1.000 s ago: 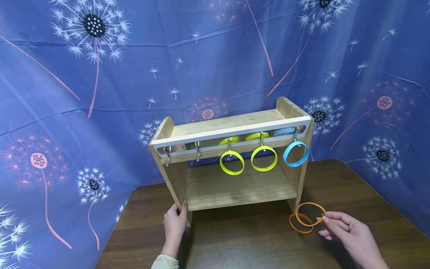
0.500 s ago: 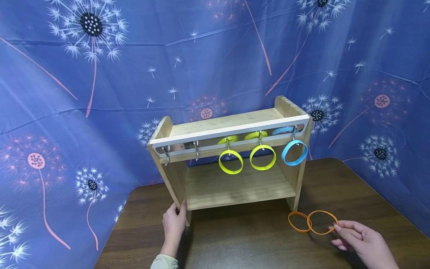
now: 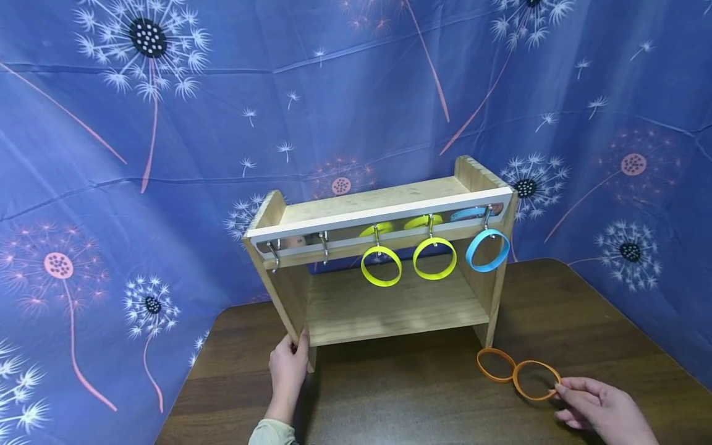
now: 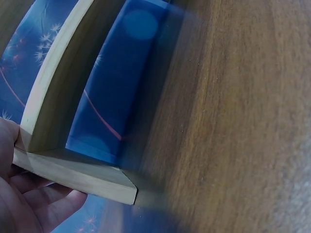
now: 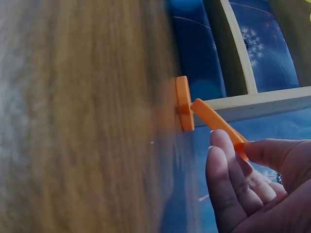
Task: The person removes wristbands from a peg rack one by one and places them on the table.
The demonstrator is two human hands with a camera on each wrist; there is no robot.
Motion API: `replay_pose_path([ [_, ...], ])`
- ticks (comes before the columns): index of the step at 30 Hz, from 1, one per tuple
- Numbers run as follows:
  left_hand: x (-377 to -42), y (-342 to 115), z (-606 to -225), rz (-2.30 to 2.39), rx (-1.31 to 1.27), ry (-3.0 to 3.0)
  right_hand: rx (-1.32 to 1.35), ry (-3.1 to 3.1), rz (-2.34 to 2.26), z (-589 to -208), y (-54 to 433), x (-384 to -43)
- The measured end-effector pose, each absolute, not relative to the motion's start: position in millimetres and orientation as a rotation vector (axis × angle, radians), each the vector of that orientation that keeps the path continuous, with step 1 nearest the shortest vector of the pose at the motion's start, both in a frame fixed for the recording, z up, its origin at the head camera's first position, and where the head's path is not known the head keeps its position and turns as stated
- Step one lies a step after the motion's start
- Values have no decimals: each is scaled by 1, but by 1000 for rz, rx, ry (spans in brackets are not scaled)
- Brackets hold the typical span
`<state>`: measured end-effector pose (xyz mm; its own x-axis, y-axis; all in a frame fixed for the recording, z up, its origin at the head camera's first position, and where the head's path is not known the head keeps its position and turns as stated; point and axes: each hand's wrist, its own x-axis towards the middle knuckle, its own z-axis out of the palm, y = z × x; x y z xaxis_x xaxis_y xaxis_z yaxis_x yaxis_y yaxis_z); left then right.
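A wooden shelf rack [image 3: 389,309] stands on the table. At its lower left side panel my left hand [image 3: 287,374] grips the wood; in the left wrist view the fingers [image 4: 53,206] curl under the panel's edge. Beyond the rack's right foot, my right hand [image 3: 603,405] pinches an orange ring [image 5: 221,124] between thumb and fingers, holding it tilted. A second orange ring [image 5: 183,104] lies flat on the table just left of it. The held ring's far edge is close to the lying one; whether they touch, I cannot tell.
Along the rack's front bar hang two yellow rings [image 3: 381,284] and a blue ring [image 3: 485,269] on metal hooks. Two bare hooks [image 3: 326,250] are at the bar's left. A blue dandelion-print cloth [image 3: 378,111] stands behind the brown table [image 3: 400,395].
My right hand has drawn the held orange ring rightward and lowered it, from overlapping the other ring to beside it. The left hand stays on the rack.
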<state>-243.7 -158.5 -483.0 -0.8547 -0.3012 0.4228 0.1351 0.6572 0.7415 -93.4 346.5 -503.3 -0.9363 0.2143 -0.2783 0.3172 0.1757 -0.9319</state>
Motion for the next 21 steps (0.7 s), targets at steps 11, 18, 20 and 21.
replay_pose_path([
  [11, -245, -158, -483, -1115, 130, -2355, 602, 2397, -1744, -511, 347, -99],
  [18, -244, -158, -482, -1112, 137, -2352, 621, 2418, -1694, -513, 348, -100],
  [20, -244, -158, -482, -1118, 135, -2352, 623, 2422, -1683, -513, 348, -100],
  [21, -244, -158, -482, -1120, 136, -2352, 622, 2428, -1672, -512, 348, -99],
])
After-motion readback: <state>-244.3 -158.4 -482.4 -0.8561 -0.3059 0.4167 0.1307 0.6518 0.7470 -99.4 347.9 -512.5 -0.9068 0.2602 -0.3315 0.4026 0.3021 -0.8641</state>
